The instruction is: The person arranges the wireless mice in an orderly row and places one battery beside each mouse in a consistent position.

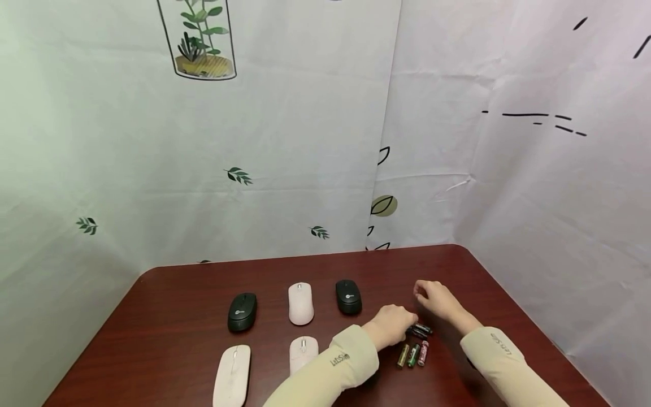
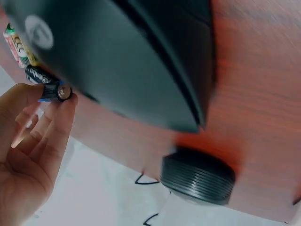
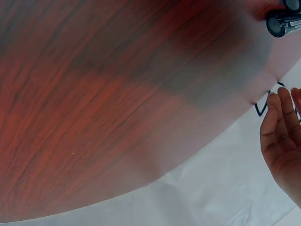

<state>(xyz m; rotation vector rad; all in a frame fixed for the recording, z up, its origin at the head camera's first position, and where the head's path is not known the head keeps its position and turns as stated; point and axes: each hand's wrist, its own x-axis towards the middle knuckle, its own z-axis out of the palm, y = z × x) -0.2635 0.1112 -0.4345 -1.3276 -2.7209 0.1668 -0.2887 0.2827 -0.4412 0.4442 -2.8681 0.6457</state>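
Note:
My left hand [image 1: 391, 326] reaches over the right part of the table and pinches a dark battery [image 2: 57, 92] between thumb and fingers, its metal end facing the left wrist camera. Next to that hand lie black batteries [image 1: 423, 328]. Just nearer to me are a gold battery [image 1: 403, 356], a green battery [image 1: 413, 356] and a pink battery [image 1: 423, 354]. My right hand [image 1: 441, 301] hovers beyond the black batteries with loosely bent fingers. The right wrist view shows nothing in those fingers [image 3: 282, 117].
On the dark red wooden table [image 1: 178, 316] stand a black mouse [image 1: 242, 312], a white mouse [image 1: 300, 304] and another black mouse [image 1: 348, 297]. Nearer lie a long white mouse [image 1: 231, 376] and a pinkish mouse [image 1: 303, 353] partly behind my left sleeve. A patterned cloth [image 1: 285, 141] hangs behind.

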